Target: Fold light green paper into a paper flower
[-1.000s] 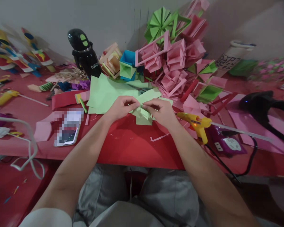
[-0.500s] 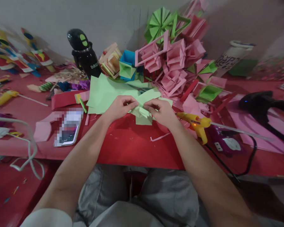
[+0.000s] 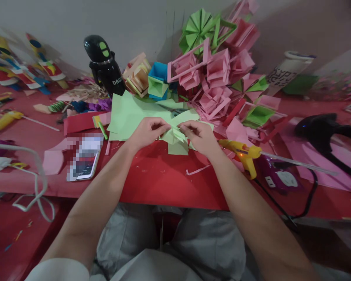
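Note:
My left hand (image 3: 148,132) and my right hand (image 3: 200,136) meet over the red table (image 3: 163,179), both pinching a folded piece of light green paper (image 3: 175,139). The fingers of each hand are curled onto its folds. Flat light green sheets (image 3: 128,115) lie just behind my hands. A yellow glue gun (image 3: 243,154) rests on the table right of my right hand.
A heap of pink, green and blue folded paper shapes (image 3: 216,66) fills the back. A black bottle (image 3: 104,66) stands back left. A phone (image 3: 84,158) lies left. A black device (image 3: 324,130) and cables sit right; a white cable (image 3: 32,183) hangs at the left.
The fingers of both hands have shifted slightly on the green paper, drawing closer together; the folded piece has turned a little. Nothing else has moved.

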`<move>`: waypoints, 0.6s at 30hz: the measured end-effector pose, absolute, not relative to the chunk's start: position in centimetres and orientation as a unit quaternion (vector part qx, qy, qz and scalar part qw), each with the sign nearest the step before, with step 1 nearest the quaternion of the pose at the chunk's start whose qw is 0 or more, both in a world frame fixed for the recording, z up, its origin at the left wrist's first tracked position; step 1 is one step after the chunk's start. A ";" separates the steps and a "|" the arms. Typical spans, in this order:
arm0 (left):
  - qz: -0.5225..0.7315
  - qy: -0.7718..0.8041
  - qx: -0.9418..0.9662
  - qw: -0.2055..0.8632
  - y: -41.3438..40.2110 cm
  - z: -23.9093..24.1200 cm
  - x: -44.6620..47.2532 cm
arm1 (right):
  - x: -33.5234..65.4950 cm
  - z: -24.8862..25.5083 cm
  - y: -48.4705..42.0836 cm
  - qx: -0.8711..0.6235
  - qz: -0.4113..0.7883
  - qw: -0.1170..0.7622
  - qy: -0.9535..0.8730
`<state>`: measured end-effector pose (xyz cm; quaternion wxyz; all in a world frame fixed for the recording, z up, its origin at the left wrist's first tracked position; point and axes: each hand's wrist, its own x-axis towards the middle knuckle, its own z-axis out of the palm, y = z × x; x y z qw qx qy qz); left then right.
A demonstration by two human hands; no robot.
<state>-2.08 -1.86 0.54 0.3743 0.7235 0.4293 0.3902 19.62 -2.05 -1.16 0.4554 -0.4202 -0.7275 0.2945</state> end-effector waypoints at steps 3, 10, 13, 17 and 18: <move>0.399 0.447 0.715 0.360 -1.8 0.3 -1.9 | 19.6 -1.0 -2.2 -0.394 0.287 0.479 -0.730; 0.377 0.447 0.707 0.397 -2.1 -0.2 -1.3 | 19.4 -1.3 -2.6 -0.368 0.279 0.444 -0.768; 0.372 0.437 0.706 0.415 -2.1 -0.3 -1.1 | 19.3 -1.4 -2.6 -0.361 0.291 0.436 -0.772; 0.366 0.436 0.707 0.419 -2.0 -0.4 -1.2 | 19.1 -1.3 -2.6 -0.363 0.323 0.428 -0.762; 0.365 0.437 0.709 0.417 -2.0 -0.4 -1.2 | 19.1 -1.2 -2.6 -0.363 0.328 0.425 -0.762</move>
